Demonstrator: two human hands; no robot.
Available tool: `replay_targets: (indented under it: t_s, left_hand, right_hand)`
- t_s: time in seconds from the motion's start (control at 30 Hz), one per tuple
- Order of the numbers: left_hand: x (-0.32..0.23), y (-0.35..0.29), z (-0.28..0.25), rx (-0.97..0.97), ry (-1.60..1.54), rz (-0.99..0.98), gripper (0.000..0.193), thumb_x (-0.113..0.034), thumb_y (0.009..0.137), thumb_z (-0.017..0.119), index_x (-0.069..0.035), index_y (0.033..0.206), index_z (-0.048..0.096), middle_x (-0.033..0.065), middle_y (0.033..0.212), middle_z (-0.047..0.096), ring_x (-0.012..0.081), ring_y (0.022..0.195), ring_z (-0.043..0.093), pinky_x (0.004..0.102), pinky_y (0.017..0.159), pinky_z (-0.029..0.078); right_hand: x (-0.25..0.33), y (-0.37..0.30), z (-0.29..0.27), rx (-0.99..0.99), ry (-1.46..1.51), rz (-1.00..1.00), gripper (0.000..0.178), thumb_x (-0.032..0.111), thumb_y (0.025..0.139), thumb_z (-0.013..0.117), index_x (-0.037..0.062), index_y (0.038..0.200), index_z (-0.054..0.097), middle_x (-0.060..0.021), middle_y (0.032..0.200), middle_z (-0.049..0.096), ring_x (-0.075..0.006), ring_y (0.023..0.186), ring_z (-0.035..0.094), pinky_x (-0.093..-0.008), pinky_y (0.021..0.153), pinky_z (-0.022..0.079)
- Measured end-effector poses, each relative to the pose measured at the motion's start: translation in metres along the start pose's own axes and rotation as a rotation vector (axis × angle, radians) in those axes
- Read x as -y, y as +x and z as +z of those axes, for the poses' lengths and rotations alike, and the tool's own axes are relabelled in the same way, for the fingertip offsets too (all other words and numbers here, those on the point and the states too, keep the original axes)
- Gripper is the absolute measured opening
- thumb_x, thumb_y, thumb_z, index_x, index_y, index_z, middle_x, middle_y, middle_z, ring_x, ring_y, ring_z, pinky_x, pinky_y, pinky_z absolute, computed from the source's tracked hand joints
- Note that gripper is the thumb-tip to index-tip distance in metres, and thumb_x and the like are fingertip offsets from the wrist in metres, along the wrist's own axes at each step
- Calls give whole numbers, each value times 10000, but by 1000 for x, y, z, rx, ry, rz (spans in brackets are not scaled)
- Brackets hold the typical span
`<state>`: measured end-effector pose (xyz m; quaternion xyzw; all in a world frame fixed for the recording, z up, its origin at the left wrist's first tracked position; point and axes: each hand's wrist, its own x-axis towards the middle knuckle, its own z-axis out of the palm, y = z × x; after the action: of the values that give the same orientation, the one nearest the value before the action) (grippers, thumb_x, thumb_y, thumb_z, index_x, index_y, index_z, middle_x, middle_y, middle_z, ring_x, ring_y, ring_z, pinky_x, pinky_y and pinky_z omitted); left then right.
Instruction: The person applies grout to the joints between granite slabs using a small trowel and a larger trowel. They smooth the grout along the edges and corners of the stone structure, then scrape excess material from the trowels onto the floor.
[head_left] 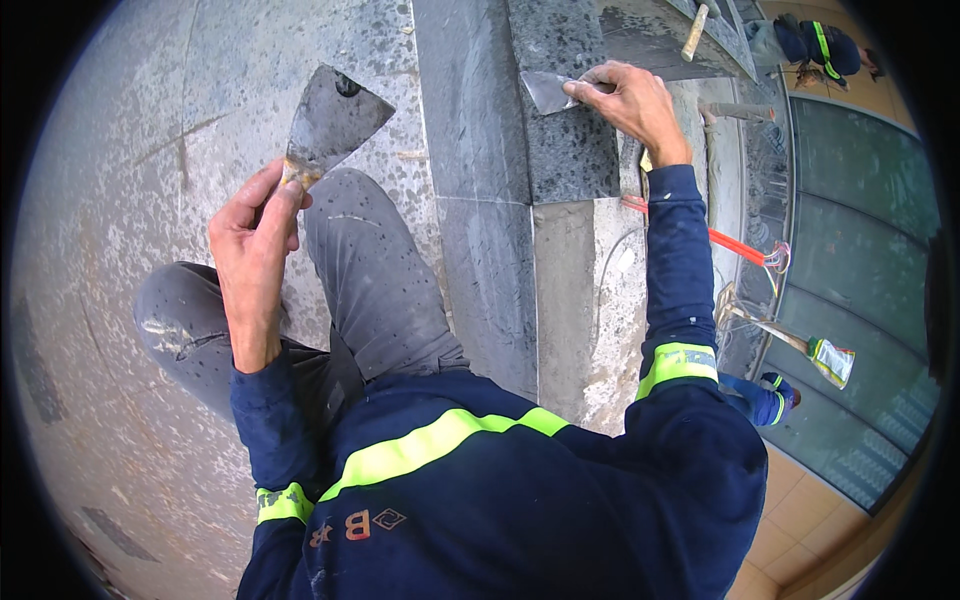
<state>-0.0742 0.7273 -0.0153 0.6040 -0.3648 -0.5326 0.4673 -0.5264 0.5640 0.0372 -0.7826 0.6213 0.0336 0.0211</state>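
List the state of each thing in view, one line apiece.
Wide fan-shaped grey metal scraper: smeared, held in the left hand
Small grey metal scraper: held in the right hand
Dark-grey rectangular stone slab: dotted with dark spots
Orange tubular conduit: wires protruding from one end
Grey cloth trousers: stained

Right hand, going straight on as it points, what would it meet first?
For the right hand, likely the speckled slab under its scraper; depth is unclear, so they may already touch.

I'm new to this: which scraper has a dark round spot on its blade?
The left scraper, in the left hand: the dark spot sits near its far edge. The right scraper, in the right hand, shows none.
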Motion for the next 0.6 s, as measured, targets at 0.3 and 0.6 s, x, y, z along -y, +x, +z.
replay_targets:
  t_s: [0.3, 0.6]
  left_hand:
    - [-6, 10, 40, 363, 18, 8, 383, -154, 1003, 726, 42, 1320, 813, 61, 938, 804, 77, 676, 599, 260, 609, 484]
    - [0, 6, 95, 664, -4, 155, 399, -137, 923, 730, 67, 1253, 824, 67, 896, 797, 106, 731, 656, 284, 660, 507]
  right_hand:
    - [1, -34, -30, 43, 563, 178, 398, 466, 969, 882, 81, 1071, 877, -57, 938, 835, -171, 916, 775, -374, 867, 608]
    - [21, -53, -81, 386, 668, -360, 341, 362, 931, 950, 56, 1044, 852, -27, 1023, 803, -184, 934, 764, -361, 837, 613]
